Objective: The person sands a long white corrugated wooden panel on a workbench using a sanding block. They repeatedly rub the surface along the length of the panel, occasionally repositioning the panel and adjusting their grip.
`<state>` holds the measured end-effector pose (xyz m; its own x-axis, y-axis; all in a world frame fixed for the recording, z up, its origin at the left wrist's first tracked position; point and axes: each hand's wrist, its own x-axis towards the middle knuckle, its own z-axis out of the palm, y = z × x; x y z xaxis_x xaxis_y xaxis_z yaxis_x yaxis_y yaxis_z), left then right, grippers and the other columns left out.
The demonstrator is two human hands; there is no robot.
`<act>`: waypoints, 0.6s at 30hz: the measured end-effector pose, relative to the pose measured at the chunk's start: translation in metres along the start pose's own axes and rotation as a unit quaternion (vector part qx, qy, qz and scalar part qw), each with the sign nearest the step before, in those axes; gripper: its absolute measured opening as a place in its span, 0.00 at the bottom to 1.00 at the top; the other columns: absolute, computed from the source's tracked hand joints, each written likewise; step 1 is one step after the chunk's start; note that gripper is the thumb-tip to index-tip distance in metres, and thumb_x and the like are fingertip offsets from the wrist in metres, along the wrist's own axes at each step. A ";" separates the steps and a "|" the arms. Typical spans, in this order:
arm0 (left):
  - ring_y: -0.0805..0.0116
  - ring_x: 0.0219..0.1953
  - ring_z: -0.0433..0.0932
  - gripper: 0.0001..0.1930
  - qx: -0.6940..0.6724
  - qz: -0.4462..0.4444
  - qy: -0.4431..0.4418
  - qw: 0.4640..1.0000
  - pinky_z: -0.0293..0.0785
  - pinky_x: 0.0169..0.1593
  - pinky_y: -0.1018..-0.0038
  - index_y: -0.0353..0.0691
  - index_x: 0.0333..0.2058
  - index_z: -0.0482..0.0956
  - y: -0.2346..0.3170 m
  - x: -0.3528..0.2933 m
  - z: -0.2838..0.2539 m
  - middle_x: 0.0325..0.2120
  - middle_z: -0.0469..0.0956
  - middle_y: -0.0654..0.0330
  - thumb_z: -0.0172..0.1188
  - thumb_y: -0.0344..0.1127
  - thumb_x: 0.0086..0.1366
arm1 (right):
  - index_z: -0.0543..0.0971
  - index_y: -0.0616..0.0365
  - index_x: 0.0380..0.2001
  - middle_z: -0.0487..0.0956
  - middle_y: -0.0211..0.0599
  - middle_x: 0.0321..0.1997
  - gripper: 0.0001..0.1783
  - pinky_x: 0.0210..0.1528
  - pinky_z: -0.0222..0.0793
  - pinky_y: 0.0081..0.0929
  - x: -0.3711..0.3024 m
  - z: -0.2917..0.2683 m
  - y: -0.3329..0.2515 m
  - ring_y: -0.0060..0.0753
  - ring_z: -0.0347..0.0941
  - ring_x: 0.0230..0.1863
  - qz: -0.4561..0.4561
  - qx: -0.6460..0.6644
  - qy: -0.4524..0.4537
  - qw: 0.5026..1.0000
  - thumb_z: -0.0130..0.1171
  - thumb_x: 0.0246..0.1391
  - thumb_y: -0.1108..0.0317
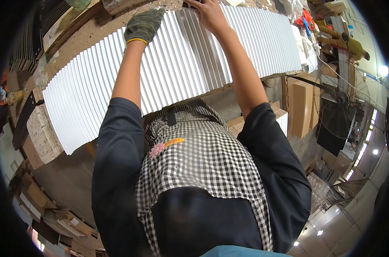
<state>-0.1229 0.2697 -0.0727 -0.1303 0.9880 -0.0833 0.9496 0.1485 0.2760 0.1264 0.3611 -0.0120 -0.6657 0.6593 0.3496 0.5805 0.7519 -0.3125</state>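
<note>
Long, narrow white strips (173, 60) lie side by side in a wide row across the table in front of me. My left hand (144, 25), in a dark grey knit glove with a yellow cuff, rests on their far ends, its fingers stretched out toward the upper right. Bare and further right, my right hand (210, 16) reaches over the far edge of the row. Its fingers close on a small dark piece (187, 5), partly cut off by the top of the picture. Several strips just below this hand look greyer than the others.
Stacked dark strips (25, 49) stand at the far left. White bags (303, 47) and a red-and-blue bundle (306, 21) lie beyond the row's right end. Cardboard boxes (300, 107) and a large fan (342, 98) stand to the right; another person (355, 47) is further back.
</note>
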 end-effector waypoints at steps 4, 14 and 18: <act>0.53 0.77 0.58 0.36 -0.018 -0.034 -0.040 0.998 0.50 0.80 0.56 0.48 0.73 0.65 0.005 0.004 -0.013 0.75 0.60 0.56 0.30 0.63 0.79 | 0.82 0.34 0.62 0.81 0.37 0.54 0.27 0.60 0.75 0.41 -0.050 -0.026 -0.012 0.43 0.75 0.54 -0.060 -0.109 -0.078 0.989 0.59 0.63 0.74; 0.52 0.74 0.63 0.36 -0.048 -0.051 -0.010 0.998 0.53 0.78 0.57 0.45 0.72 0.68 0.000 -0.008 -0.007 0.73 0.65 0.54 0.31 0.62 0.80 | 0.79 0.33 0.65 0.77 0.33 0.61 0.37 0.68 0.72 0.44 -0.199 -0.142 -0.090 0.44 0.71 0.64 -0.036 -0.018 -0.256 0.966 0.59 0.56 0.81; 0.48 0.71 0.68 0.40 -0.079 -0.044 -0.009 0.996 0.57 0.77 0.52 0.43 0.69 0.71 0.003 -0.002 -0.011 0.69 0.70 0.50 0.30 0.68 0.77 | 0.78 0.32 0.67 0.77 0.36 0.61 0.37 0.67 0.71 0.46 -0.148 -0.086 -0.057 0.47 0.71 0.64 -0.051 -0.075 -0.131 0.987 0.56 0.57 0.82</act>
<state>-0.1228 0.2687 -0.0609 -0.2043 0.9703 -0.1298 0.8780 0.2402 0.4139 0.2324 0.2209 0.0296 -0.8116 0.5707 0.1253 0.5540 0.8197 -0.1454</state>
